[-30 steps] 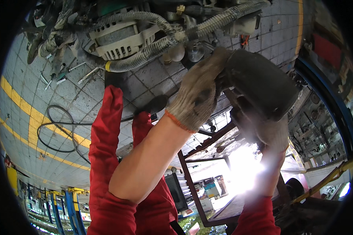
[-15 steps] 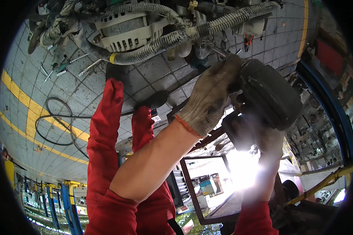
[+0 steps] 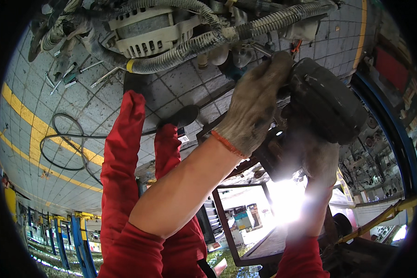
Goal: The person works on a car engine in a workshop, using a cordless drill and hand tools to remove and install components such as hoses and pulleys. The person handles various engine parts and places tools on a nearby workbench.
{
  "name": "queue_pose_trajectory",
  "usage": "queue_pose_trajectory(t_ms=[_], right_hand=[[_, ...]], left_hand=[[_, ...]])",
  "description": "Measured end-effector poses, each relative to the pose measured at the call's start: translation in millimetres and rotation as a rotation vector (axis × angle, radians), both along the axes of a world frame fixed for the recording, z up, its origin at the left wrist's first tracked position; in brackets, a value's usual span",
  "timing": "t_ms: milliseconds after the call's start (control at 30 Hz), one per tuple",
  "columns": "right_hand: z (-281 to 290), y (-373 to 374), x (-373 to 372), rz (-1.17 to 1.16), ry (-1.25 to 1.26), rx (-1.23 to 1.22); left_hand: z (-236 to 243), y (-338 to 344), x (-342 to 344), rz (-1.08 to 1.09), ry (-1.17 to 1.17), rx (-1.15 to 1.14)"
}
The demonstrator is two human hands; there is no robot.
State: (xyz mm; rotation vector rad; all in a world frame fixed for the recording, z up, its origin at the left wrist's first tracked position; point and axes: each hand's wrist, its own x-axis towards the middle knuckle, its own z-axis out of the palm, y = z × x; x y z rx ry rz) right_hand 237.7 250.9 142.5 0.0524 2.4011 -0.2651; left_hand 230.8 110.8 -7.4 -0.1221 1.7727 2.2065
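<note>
My right hand (image 3: 322, 160), gloved and partly washed out by glare, is closed round the handle of a bulky black power tool (image 3: 329, 104) that looks like an impact wrench. My left hand (image 3: 257, 99), in a dirty knitted glove with an orange cuff, is beside the tool's front. Its fingers are curled where a metal bar (image 3: 261, 49) runs into the glove; the fingertips are partly hidden. Above, a ribbed grey conduit (image 3: 180, 58) with a yellow band passes below an alternator (image 3: 146, 34) on a grimy engine.
Several hand tools (image 3: 62, 78) lie on the tiled floor at left, and a black cable (image 3: 55, 136) is looped there. Orange-handled pliers (image 3: 296, 46) are beyond the engine. A blue post (image 3: 387, 120) stands at right. My red-clad legs (image 3: 123, 153) are below.
Both hands and the black tool have shifted slightly upward, the left hand a little to the right as well. The engine and conduit sit slightly higher in view. Both grips look unchanged.
</note>
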Motion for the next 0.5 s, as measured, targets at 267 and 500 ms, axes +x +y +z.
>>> queue_pose_trajectory(t_ms=[267,500], right_hand=[[0,2,1,-0.216,-0.017,-0.099],[-2,-10,0,-0.431,-0.096,-0.059]], left_hand=[[-1,-1,-2,-0.076,-0.096,-0.019],[0,-1,4,-0.128,-0.197,-0.023]])
